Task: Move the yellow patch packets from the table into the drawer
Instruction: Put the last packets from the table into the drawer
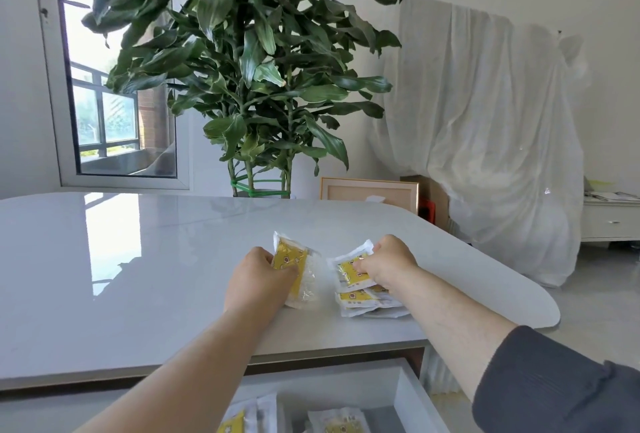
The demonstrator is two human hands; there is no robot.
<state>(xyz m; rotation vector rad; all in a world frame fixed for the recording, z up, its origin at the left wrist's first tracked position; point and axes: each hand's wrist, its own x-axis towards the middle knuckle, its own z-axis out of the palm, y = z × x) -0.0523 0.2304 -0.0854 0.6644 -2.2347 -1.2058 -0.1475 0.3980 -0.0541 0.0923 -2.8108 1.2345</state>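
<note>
On the white table (138,276) my left hand (258,275) grips a yellow patch packet (292,259) tilted up on its edge, with a clear wrapper below it. My right hand (388,262) pinches the top packet (349,268) of a small pile of yellow packets (363,302) lying flat on the table. Below the table's front edge the white drawer (412,394) stands open, and several yellow packets (341,422) lie inside it.
A large potted plant (249,68) stands behind the table. A white sheet (485,141) drapes furniture at the right, with a picture frame (369,191) leaning beside it. The table's rounded right edge (540,297) is close to my right forearm.
</note>
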